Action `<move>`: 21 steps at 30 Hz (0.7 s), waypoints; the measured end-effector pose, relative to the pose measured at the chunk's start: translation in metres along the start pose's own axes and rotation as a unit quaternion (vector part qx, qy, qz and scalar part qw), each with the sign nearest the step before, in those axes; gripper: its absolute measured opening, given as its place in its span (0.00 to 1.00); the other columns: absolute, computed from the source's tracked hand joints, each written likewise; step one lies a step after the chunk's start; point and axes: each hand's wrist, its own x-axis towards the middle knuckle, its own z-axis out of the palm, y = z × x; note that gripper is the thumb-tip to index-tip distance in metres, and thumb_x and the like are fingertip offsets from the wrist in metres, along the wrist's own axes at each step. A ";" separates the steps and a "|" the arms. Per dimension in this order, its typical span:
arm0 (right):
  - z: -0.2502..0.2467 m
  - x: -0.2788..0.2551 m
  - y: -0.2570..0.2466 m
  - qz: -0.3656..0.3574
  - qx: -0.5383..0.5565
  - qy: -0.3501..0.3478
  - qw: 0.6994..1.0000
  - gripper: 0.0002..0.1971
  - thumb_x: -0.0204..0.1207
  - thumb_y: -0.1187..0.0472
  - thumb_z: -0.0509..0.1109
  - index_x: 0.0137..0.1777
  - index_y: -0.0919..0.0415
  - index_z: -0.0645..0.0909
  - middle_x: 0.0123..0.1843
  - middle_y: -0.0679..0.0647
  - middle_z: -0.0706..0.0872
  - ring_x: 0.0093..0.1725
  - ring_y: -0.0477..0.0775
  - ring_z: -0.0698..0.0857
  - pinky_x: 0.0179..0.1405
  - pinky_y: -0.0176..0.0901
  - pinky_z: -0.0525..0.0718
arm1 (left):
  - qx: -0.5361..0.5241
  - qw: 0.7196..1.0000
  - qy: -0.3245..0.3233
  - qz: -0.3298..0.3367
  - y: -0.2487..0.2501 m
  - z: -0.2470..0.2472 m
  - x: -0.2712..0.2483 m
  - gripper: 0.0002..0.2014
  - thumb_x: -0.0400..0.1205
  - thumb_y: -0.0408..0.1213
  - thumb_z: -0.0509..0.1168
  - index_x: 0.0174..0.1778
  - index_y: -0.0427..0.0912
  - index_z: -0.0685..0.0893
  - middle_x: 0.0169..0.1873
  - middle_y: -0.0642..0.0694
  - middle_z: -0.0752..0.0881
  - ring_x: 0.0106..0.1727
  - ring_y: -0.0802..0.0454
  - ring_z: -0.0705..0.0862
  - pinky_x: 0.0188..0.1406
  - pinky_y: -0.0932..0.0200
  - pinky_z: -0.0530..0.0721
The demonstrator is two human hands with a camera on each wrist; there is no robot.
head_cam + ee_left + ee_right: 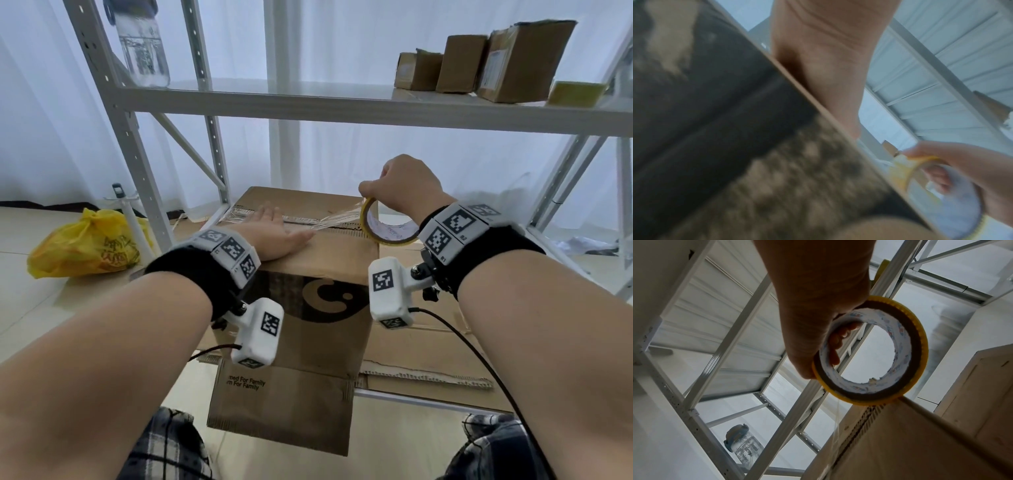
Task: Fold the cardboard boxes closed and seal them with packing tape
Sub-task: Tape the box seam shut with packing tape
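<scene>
Two hands are kept busy on the big cardboard box sitting dead center on the floor: the left hand is laid flat, fingers straight, on the closed top flaps, and the tape roll is gripped by the right hand at the box's 3 o'clock edge, fingers hooked through the core. A clear strip of tape is stretched from the roll toward 9 o'clock along the seam. Up at 1 o'clock, three small boxes are lined up on the shelf, and a yellow bag is slumped at 9 o'clock.
</scene>
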 end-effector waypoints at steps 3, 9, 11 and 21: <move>0.000 0.000 0.001 0.004 0.001 0.007 1.000 0.15 0.69 0.49 0.70 0.41 0.63 0.81 0.34 0.52 0.81 0.37 0.53 0.80 0.30 0.40 0.71 | 0.012 0.998 -0.005 0.061 0.030 0.004 -0.003 0.47 0.79 0.71 0.40 0.83 0.38 0.38 0.83 0.40 0.37 0.84 0.47 0.38 0.81 0.50 0.39; 0.000 0.000 0.000 -0.011 -0.013 0.003 1.000 0.14 0.69 0.49 0.70 0.41 0.62 0.81 0.35 0.52 0.82 0.39 0.54 0.81 0.33 0.42 0.73 | 0.007 0.994 -0.015 0.108 0.048 0.005 -0.003 0.46 0.79 0.70 0.42 0.83 0.40 0.38 0.83 0.43 0.36 0.83 0.51 0.37 0.82 0.52 0.38; 0.000 0.000 -0.002 -0.015 -0.017 -0.002 1.000 0.15 0.69 0.49 0.70 0.40 0.62 0.81 0.36 0.52 0.82 0.40 0.54 0.82 0.34 0.42 0.74 | 0.004 0.994 -0.017 0.110 0.046 0.005 -0.004 0.46 0.79 0.70 0.42 0.83 0.41 0.37 0.83 0.44 0.36 0.83 0.51 0.36 0.82 0.52 0.38; 0.000 -0.003 -0.018 -0.048 -0.132 -0.016 0.990 0.14 0.72 0.48 0.67 0.36 0.58 0.72 0.36 0.50 0.78 0.43 0.56 0.80 0.37 0.43 0.73 | 0.010 0.985 -0.015 0.170 0.063 0.006 -0.008 0.40 0.82 0.66 0.42 0.84 0.44 0.42 0.84 0.44 0.40 0.83 0.51 0.38 0.81 0.51 0.38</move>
